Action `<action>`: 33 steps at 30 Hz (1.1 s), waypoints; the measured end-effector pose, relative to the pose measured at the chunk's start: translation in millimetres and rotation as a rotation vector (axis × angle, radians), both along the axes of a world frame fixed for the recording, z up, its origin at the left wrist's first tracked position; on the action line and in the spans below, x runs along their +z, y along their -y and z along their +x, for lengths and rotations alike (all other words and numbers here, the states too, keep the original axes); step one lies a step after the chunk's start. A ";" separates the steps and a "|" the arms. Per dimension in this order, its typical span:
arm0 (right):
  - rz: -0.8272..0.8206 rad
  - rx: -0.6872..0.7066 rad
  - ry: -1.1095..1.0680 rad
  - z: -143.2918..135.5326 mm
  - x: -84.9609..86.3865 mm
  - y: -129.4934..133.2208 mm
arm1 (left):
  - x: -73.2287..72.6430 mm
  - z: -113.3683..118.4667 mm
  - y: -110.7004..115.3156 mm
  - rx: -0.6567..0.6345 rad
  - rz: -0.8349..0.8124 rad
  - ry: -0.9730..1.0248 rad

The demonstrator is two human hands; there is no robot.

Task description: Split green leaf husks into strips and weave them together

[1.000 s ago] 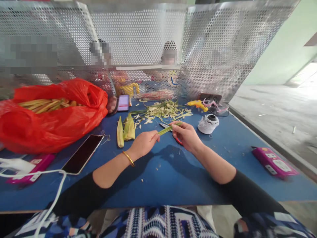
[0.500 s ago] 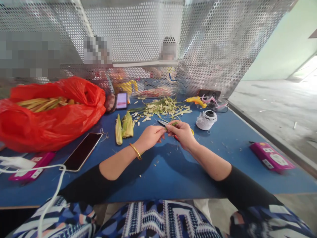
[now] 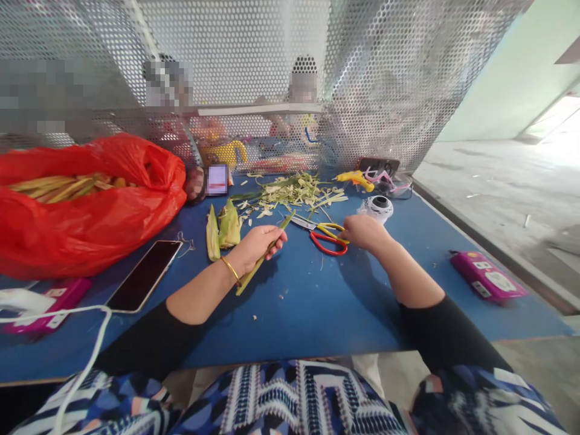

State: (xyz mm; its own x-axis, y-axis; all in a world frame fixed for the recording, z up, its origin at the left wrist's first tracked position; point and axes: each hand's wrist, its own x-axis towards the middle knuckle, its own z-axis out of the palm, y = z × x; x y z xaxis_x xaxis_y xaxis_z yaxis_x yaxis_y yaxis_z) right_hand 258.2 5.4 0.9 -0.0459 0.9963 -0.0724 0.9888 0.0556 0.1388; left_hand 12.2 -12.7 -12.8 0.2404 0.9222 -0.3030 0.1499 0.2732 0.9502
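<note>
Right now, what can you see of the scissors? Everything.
The scissors lie on the blue table, grey, metal-looking blades pointing away and left. One handle loop is yellow; the other, nearer the wearer, is red. The right hand has its fingers at the yellow loop's outer end; their grip is hidden. The blade tips appear close to the held strip's far end; contact is unclear.
</note>
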 end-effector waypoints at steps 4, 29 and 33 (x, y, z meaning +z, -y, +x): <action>-0.104 0.054 0.010 -16.6 -2.3 6.8 | 2.8 0.4 2.2 -0.035 -0.027 0.022; 0.117 -0.006 -0.133 -41.8 -31.5 -36.0 | 3.9 -19.8 10.9 0.048 -0.028 0.170; 0.204 -0.070 -0.140 -50.8 -12.3 -65.9 | 0.9 -19.1 9.1 0.044 -0.047 0.139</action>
